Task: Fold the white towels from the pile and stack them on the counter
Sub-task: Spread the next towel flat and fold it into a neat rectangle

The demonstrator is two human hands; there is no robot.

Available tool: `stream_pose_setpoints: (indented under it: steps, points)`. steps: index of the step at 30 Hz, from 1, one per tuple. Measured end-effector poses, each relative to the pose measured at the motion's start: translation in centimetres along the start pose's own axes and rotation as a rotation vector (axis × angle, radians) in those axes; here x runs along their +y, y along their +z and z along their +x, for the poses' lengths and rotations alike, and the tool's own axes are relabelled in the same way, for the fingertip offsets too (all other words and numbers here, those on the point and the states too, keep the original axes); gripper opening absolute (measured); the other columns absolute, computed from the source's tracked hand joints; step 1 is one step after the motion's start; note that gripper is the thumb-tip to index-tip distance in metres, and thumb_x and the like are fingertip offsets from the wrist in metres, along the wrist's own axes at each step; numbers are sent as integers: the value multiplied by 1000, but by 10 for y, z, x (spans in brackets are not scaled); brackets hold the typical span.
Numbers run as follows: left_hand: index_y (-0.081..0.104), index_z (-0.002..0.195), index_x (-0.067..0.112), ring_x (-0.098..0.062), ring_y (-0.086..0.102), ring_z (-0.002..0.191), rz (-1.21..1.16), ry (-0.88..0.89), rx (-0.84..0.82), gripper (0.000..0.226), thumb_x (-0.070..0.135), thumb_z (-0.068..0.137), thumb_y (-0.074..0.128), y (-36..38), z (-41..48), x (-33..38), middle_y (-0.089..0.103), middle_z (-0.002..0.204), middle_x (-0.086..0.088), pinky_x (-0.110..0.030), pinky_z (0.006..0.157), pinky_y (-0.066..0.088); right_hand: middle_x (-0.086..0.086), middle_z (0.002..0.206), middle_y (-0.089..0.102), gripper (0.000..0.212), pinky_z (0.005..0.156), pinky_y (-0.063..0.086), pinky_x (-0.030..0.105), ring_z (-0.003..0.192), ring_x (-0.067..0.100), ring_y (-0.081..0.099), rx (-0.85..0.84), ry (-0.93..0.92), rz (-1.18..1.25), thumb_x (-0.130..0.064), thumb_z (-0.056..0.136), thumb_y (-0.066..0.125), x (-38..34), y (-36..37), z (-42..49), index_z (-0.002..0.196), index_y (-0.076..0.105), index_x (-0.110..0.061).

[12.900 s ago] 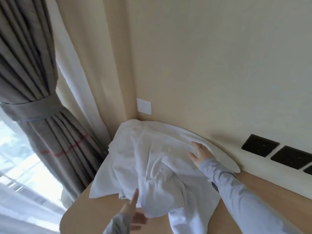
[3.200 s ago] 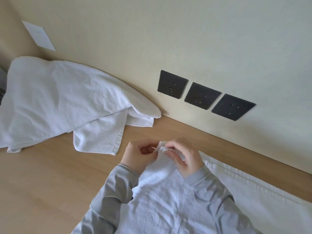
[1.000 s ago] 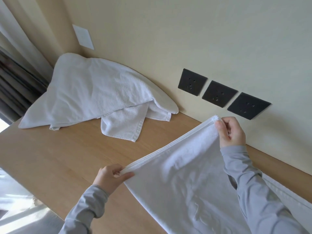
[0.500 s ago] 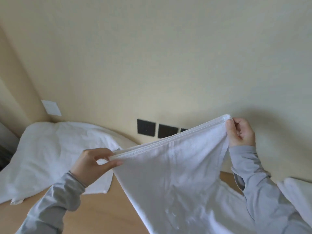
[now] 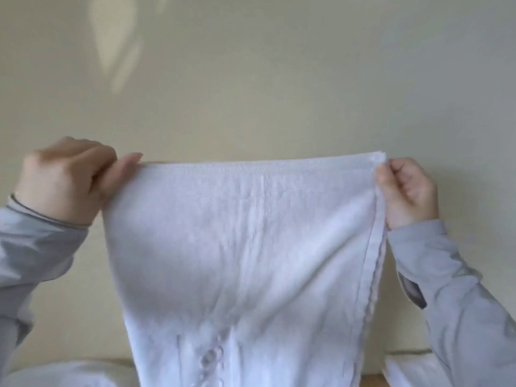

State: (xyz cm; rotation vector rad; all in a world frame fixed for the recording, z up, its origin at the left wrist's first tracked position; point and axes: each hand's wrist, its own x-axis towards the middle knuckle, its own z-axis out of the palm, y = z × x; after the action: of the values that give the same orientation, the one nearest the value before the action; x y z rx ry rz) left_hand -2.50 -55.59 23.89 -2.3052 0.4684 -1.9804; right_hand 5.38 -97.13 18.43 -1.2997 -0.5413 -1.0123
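Towel: white towel (image 5: 245, 247) held up in the air before the cream wall (image 5: 279, 79), top hem stretched level, rest hanging down.
Left hand: left hand (image 5: 65, 181) closed, pinching the top left corner.
Right hand: right hand (image 5: 405, 191) closed, pinching the top right corner.
Sleeves: grey, both arms raised.
Below: more white cloth (image 5: 410, 370) at lower right, blurred.

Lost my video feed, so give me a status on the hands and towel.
Left hand and right hand each pinch a top corner. Towel hangs spread before the wall. Nothing in the way.
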Motion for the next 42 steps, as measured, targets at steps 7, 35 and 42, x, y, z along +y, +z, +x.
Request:
stream_pose_setpoints:
  steps: [7, 35, 42]
  points:
    - [41, 48, 8, -31, 44, 44, 110, 56, -19, 62, 45, 97, 38, -24, 20, -2, 30, 44, -10, -38, 44, 40, -7, 64, 56, 19, 61, 41, 11, 58, -5, 51, -84, -43, -58, -16, 83, 62, -26, -7, 12, 69, 53, -24]
    - [63, 68, 9, -16, 53, 62, -1072, -760, -301, 19, 11, 61, 80, 7, 38, 74, 57, 67, -5, -15, 53, 48, 0, 69, 54, 24, 63, 39, 11, 59, -5, 49, 44, 125, 46, -4, 90, 55, -29, -44, 40, 70, 53, -17]
    - [71, 94, 16, -14, 55, 64, -1200, -797, -51, 27, 11, 68, 76, 26, 55, 99, 61, 66, 2, -15, 56, 50, 1, 69, 51, 24, 64, 38, 14, 65, 3, 45, 74, 58, 7, -3, 90, 55, -49, -72, 56, 71, 51, -17]
